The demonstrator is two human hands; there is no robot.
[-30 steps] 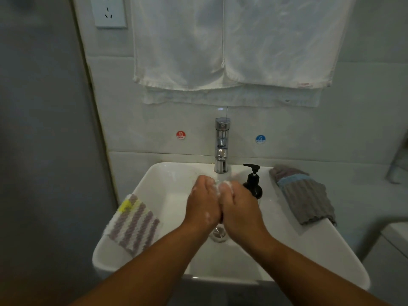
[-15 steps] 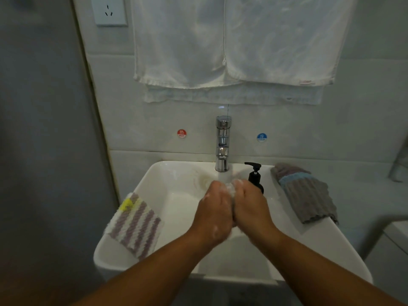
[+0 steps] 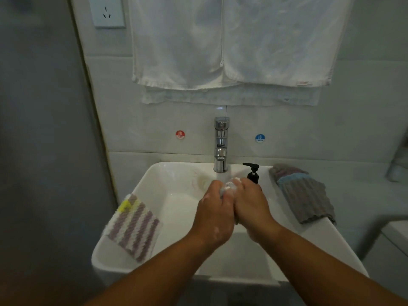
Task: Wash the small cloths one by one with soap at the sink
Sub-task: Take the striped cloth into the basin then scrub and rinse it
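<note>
Sudsy small cloth [image 3: 229, 187], bunched, pressed betw. left hand [image 3: 215, 214] & right hand [image 3: 251, 206], both fists closed on it, over white glossy sink [image 3: 176, 208] below chrome tap [image 3: 220, 144]. Striped ribbed cloth [image 3: 132, 230] on L rim; grey ribbed cloth [image 3: 304, 195] on R rim. Black pump bottle [image 3: 252, 173] partly behind R knuckles. Wall stickers: "HOT" [image 3: 180, 134], "COLD" [image 3: 259, 138].

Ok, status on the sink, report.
Left hand and right hand both shut on soapy cloth over sink. Two cloths wait on rims. Nothing blocking.
</note>
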